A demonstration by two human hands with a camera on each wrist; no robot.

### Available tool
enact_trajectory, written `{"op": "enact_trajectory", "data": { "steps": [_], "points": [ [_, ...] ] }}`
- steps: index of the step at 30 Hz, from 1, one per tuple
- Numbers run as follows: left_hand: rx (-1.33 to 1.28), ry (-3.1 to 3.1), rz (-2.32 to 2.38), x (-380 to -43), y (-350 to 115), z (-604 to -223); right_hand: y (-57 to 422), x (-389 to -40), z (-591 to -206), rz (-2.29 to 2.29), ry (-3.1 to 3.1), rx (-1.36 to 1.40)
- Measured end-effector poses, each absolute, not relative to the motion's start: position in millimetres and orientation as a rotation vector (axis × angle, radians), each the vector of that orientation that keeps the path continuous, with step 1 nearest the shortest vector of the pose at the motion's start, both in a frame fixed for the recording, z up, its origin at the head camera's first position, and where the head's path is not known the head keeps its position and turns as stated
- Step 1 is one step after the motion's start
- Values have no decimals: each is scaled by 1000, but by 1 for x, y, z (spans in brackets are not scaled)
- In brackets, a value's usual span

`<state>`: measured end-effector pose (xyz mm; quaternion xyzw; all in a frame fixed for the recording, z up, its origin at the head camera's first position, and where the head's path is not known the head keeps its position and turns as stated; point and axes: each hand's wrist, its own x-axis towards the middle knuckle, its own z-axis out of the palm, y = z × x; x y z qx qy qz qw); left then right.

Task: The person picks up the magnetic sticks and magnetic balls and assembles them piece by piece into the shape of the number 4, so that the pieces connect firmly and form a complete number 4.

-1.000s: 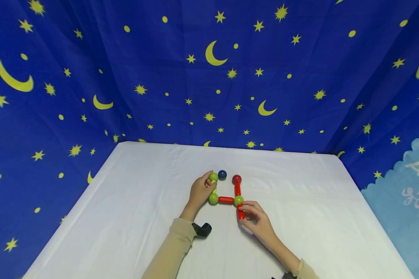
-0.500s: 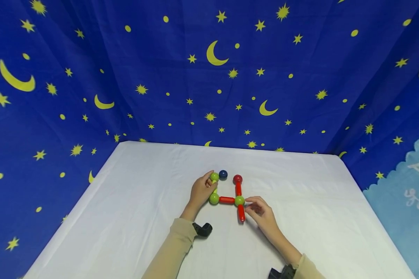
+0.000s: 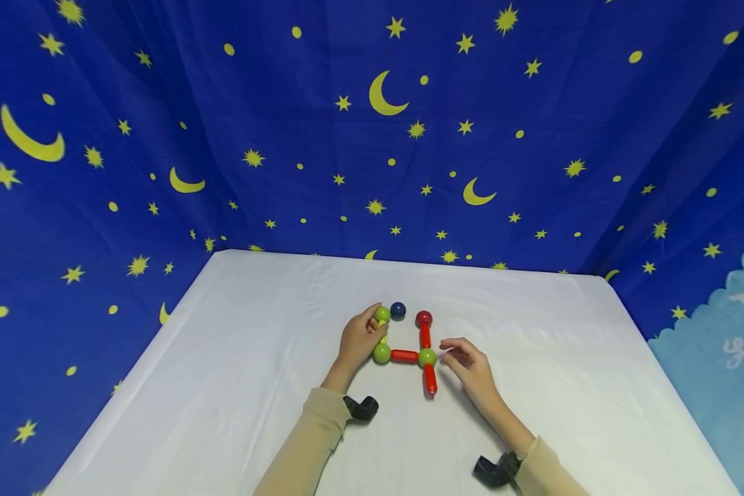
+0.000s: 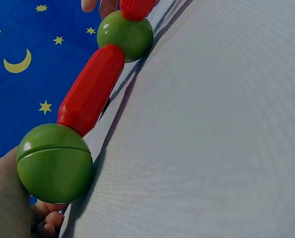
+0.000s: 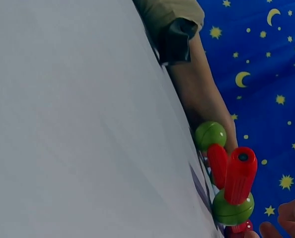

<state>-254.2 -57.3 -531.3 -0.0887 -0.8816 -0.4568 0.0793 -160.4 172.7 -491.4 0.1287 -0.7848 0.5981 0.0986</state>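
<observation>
A figure of balls and rods lies on the table. My left hand (image 3: pixel 355 344) grips its yellow-green rod (image 3: pixel 384 339), between a far green ball (image 3: pixel 382 313) and a near green ball (image 3: pixel 381 353). From the near one a red rod (image 3: pixel 404 355) runs right to another green ball (image 3: pixel 427 357). There, one red rod (image 3: pixel 425 336) reaches back to a red ball (image 3: pixel 424 319). A second red rod (image 3: pixel 430 380) points towards me; its free end shows a dark round spot in the right wrist view. My right hand (image 3: pixel 476 372), fingers loosely bent, holds nothing just right of that green ball.
A dark blue ball (image 3: pixel 398 311) is close beside the far green ball. White cloth covers the table (image 3: pixel 273 317). Behind and at the sides hangs a blue curtain (image 3: pixel 322 138) with yellow stars and moons. A light blue lettered cloth (image 3: pixel 731 372) is at the right.
My right hand has let go of the red rod that points towards me and moved a little right and away from it. The left hand keeps its grip.
</observation>
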Motion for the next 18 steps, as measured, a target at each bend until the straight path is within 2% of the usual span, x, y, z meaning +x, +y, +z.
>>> {"op": "enact_trajectory", "data": {
  "steps": [18],
  "points": [
    [-244,-2657,-1355,-253,-56,-531,169,-178,-484,1737,-2386,302]
  ]
}}
